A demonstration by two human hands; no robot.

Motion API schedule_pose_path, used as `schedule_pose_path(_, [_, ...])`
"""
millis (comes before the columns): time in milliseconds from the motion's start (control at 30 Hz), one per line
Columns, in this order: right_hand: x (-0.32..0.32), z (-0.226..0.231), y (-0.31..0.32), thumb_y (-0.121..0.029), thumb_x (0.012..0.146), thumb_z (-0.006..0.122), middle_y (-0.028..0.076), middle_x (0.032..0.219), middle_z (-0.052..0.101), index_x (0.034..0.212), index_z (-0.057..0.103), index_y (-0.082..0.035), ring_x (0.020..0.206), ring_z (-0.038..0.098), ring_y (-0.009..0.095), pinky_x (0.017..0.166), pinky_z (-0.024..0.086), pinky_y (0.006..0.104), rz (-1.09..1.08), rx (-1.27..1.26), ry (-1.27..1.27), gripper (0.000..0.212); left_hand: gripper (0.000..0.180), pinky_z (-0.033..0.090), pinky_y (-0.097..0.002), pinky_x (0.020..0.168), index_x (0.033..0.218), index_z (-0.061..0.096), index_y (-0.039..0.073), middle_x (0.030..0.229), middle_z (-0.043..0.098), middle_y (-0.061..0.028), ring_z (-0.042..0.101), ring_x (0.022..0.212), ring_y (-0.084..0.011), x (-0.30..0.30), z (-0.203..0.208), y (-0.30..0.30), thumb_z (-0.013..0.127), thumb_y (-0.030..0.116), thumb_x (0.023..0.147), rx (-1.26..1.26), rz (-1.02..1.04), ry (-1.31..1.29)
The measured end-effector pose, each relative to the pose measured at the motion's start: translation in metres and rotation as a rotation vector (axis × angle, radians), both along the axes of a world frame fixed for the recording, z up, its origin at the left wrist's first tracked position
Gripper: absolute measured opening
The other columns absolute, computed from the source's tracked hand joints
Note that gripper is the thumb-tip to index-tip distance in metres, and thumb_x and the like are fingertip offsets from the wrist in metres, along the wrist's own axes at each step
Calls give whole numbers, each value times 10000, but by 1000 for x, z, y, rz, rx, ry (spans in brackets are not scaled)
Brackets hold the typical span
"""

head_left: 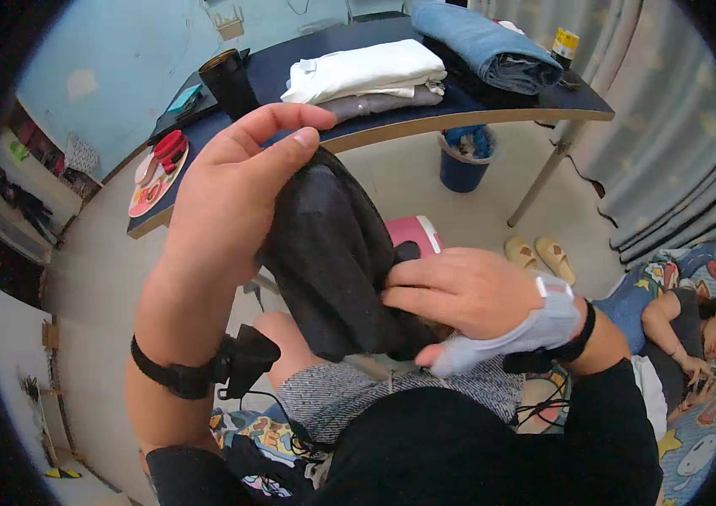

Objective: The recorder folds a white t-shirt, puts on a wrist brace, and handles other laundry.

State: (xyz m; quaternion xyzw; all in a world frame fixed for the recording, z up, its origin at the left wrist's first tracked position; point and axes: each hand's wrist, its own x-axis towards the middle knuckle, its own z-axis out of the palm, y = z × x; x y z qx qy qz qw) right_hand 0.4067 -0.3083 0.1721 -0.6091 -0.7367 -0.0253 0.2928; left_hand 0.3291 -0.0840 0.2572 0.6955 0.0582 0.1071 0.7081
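Observation:
A piece of dark black cloth (328, 253) hangs in front of me above my lap, and its exact kind of garment cannot be told. My left hand (248, 173) is raised at its upper left side. The thumb and index finger curl toward each other over the top edge, while the other fingers are hidden behind the cloth. Lower down on the right, my right hand (467, 295) grips the cloth's side edge, with fingers bent against it. A light grey wrap (535, 325) covers part of the right hand and wrist.
A dark table (290, 55) ahead carries folded white clothing (366, 69), rolled jeans (489, 46), a black cup (228, 80) and a red roll (170, 150). Beneath are a blue bin (463, 173) and yellow slippers (552, 257). At right, a person (687, 337) lies on patterned bedding.

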Motion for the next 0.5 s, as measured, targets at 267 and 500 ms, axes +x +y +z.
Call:
schedule_pose_path(267, [22,-25,2,-483,824,593,235,798,597,1010,561,59,774,600,402,694,482,461,-323,-574,-25,574,154,465,-177,604,1033,627,33,822,618,20,573,700,-30,-12,5,35,582,125,918,58,-16,34])
schedule_pose_path(500, [82,2,-39,-443,778,630,198,675,571,642,616,19,696,593,371,644,481,446,-444,-298,-348,482,276,463,-271,596,932,651,-4,670,607,-50,585,676,-99,-38,29,80,749,85,690,1100,-205,507])
